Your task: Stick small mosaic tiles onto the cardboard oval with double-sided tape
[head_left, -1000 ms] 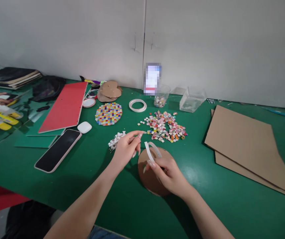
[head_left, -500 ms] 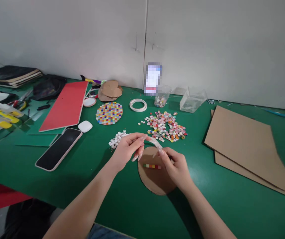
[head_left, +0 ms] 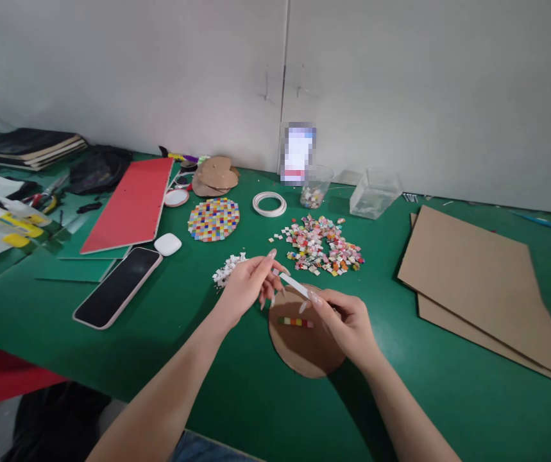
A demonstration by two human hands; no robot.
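1. Change vs 1 s ago: your right hand alone held the white strip, curled into a loop. Half a second ago both hands had it, arched. It is now pulled out nearly straight.
2. Your right hand has also shifted right, so the short row of coloured tiles on the cardboard disc is now uncovered.
3. The other person's hand at the far left edge 1 s ago is out of view.
4. Hands: your left hand pinches the strip's far-left end, other fingers spread. Your right hand pinches the near-right end. Both are clamped on the strip, hands apart by its length.
5. Strip location: in the air over the far edge of the disc, just this side of the loose tile pile and right of the small white tile heap.
6. Strip axis: long axis runs from upper left down to lower right, tilted slightly down toward your right hand.
7. Tile row axis: left to right, flat on the disc, just below the strip.
8. Writing: none readable. The card against the wall is blurred; labels on the yellow items at left are too small to read.
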